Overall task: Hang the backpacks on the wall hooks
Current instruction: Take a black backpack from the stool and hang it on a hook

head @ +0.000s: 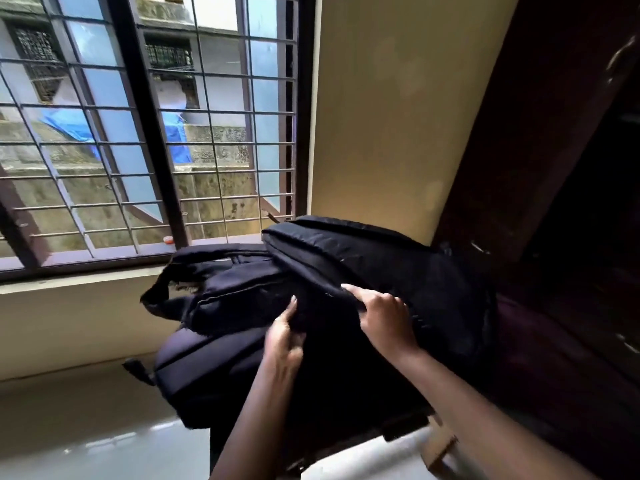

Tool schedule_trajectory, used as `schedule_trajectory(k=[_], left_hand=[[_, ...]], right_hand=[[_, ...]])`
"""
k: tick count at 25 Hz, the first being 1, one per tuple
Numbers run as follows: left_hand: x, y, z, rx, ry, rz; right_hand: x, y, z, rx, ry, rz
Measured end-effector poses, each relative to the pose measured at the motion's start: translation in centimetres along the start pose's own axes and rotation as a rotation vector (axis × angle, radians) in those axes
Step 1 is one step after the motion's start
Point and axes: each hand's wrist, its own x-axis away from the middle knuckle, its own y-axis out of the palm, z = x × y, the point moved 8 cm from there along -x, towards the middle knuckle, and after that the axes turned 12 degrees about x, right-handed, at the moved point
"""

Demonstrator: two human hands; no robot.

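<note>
A black backpack (pixel 398 271) is held up in front of me, lying roughly sideways, with its shoulder straps (pixel 194 289) hanging off to the left. My right hand (pixel 384 317) grips a fold of its fabric near the middle. My left hand (pixel 284 337) is blurred and presses on the fabric just left of it, fingers curled under the bag. A second dark padded bag (pixel 207 362) shows below the first, over the floor. No wall hook is in view.
A barred window (pixel 149 133) with a dark frame fills the upper left, its sill (pixel 69 282) below. A cream wall (pixel 391 116) stands behind the bag. A dark wooden cupboard (pixel 554 168) rises at the right. Glossy light floor (pixel 79 438) lies lower left.
</note>
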Motion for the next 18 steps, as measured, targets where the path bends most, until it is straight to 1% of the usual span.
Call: schedule_trajectory(k=[2, 5, 8, 11, 13, 15, 18], left_hand=[[3.6, 1.4, -1.2, -0.04, 0.001, -0.045], [8.9, 2.2, -1.8, -0.061, 0.141, -0.034], [14.4, 3.8, -2.1, -0.02, 0.233, -0.104], [19.1, 3.8, -2.2, 0.001, 0.311, -0.123], [22.2, 3.0, -2.0, 0.013, 0.361, -0.129], [25.2, 1.7, -0.8, 0.055, 0.446, -0.151], [31.2, -0.8, 1.2, 0.089, 0.55, -0.205]], right_hand=[[1.0, -3.0, 0.1, -0.046, -0.02, 0.082], [3.8, -7.8, -0.1, -0.168, -0.126, 0.189], [6.6, -12.2, -0.9, -0.298, -0.284, 0.203], [9.1, -15.7, -2.2, -0.344, -0.361, 0.192], [11.2, -18.5, -3.2, -0.359, -0.427, 0.222], [13.2, -21.0, -4.8, -0.389, -0.497, 0.25], [16.6, -23.3, -8.0, -0.483, -0.605, 0.227]])
